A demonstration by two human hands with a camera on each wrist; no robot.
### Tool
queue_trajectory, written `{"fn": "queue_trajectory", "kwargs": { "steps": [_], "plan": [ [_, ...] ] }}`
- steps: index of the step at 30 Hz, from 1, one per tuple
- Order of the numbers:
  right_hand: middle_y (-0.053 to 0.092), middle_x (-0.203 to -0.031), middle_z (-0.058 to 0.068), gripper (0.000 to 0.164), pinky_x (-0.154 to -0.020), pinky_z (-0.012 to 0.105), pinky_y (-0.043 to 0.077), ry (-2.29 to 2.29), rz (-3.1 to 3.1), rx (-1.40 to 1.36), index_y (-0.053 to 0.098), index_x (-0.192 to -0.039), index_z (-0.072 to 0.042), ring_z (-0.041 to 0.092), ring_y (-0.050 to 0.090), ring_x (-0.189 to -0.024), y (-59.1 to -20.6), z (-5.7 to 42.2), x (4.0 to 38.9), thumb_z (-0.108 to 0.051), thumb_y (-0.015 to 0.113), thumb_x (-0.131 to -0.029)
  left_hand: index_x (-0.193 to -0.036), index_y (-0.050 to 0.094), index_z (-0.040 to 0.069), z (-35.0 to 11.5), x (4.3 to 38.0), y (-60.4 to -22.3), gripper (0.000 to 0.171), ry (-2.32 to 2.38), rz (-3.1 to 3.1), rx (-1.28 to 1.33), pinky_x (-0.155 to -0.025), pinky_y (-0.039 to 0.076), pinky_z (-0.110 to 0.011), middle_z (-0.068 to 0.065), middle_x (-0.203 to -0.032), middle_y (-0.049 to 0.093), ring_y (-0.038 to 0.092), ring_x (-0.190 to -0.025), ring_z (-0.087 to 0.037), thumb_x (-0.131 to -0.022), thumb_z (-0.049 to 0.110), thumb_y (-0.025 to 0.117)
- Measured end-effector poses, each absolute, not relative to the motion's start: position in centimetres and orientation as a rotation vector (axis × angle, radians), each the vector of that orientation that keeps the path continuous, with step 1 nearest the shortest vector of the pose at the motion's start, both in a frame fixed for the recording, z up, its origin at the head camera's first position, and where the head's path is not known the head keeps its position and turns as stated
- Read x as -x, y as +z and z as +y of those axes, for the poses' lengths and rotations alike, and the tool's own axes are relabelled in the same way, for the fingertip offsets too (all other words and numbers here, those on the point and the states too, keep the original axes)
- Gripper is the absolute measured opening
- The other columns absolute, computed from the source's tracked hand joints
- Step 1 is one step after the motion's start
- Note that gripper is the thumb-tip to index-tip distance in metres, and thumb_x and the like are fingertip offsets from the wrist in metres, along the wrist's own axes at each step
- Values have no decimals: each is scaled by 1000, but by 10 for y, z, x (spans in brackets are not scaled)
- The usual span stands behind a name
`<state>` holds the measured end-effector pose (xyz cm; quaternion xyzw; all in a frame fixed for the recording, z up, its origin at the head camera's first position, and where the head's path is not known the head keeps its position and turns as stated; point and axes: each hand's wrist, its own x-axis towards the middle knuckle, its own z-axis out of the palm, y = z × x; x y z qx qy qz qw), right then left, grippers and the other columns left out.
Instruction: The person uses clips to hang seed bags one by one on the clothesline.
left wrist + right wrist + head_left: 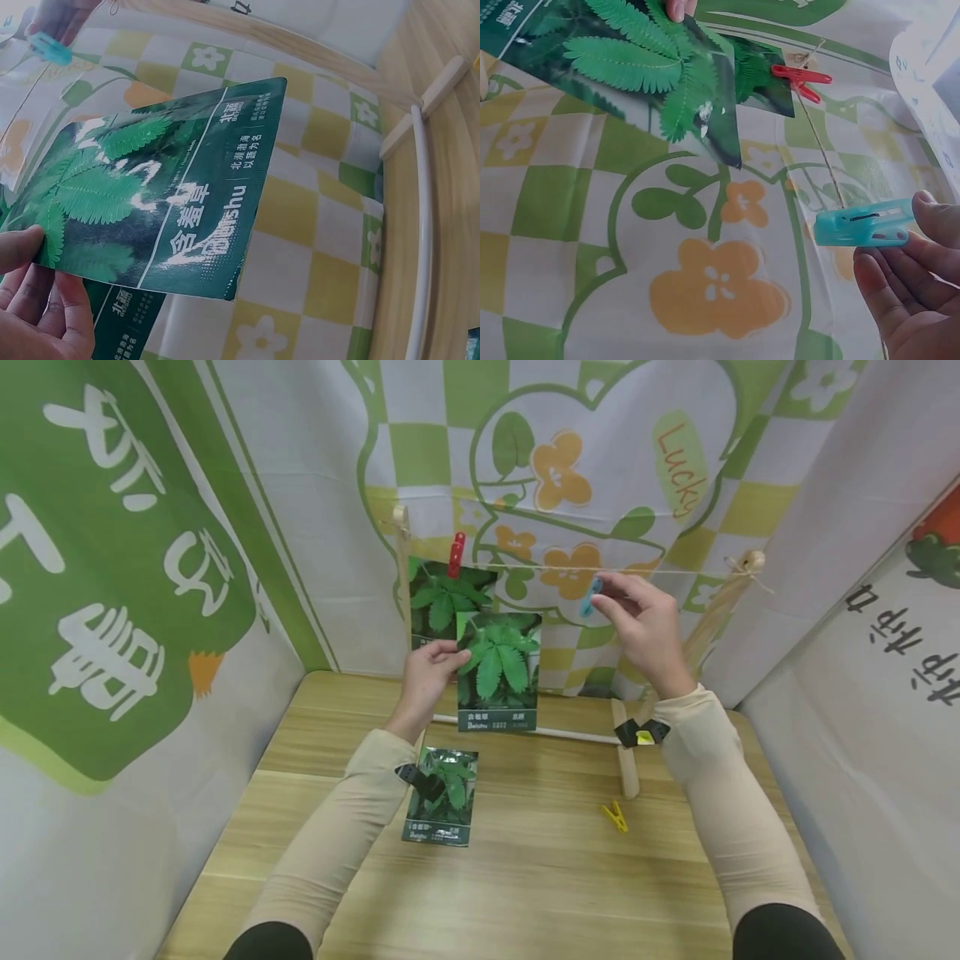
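Observation:
My left hand [432,681] pinches a green seed packet [498,672] by its left edge, upright in front of the string [540,567]. Printed on the packet are a fern-like leaf and white lettering. Between thumb and fingers, my right hand [641,622] holds a blue clothespin [592,597] just below the string, to the right of the packet. A second seed packet [435,593] hangs from the string at the left under a red clothespin [456,556], partly hidden by the held one. On the table lies a third packet [442,797], partly covered by my left wrist.
The string runs between two wooden posts, the right one [708,610] standing on a wooden foot [627,768]. A white rod [577,735] joins the stand low down. A yellow clothespin [615,816] lies on the wooden table [540,877]. Printed curtains surround it.

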<state>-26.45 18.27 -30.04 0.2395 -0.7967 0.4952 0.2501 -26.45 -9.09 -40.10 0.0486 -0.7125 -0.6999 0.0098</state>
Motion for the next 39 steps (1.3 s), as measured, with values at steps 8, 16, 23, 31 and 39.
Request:
{"fn": "queue_trajectory", "kwargs": {
  "steps": [8,16,23,31,39],
  "plan": [
    [69,-100,23,25,-77,9,50,1220,-2109,-739,68,-111,10,-9,58,-84,-287,167,278,-4,67,-90,-121,62,2,-86,270,-395,35,-2188,-2224,-140,-78,54,-22,-17,-119,68,64,-91,-10,-91,20,69],
    [70,-95,23,18,-68,11,46,1181,-2010,-795,70,-103,9,-5,56,-74,-271,157,287,-4,66,-90,-121,62,2,-82,277,-391,34,-2205,-2217,-119,-79,55,-23,-16,-118,69,63,-87,-9,-91,18,69],
    [72,-92,22,17,-66,11,47,1199,-1971,-750,72,-99,9,-7,56,-72,-264,147,295,-4,68,-90,-119,63,3,-78,281,-387,32,-2209,-2230,-116,-80,54,-23,-15,-118,69,63,-88,-10,-91,18,69],
    [73,-96,22,18,-70,11,48,1198,-2018,-734,72,-100,9,-11,56,-72,-256,134,310,-5,67,-91,-119,64,5,-70,287,-381,33,-2218,-2241,-121,-87,55,-31,-13,-118,70,64,-85,-12,-90,19,71],
    [73,-99,23,17,-69,9,48,1198,-2150,-641,72,-101,8,-11,55,-70,-257,130,316,-5,67,-90,-117,65,7,-63,295,-370,31,-2187,-2246,-96,-82,53,-26,-11,-117,71,63,-85,-12,-90,21,71]
  ]
}}
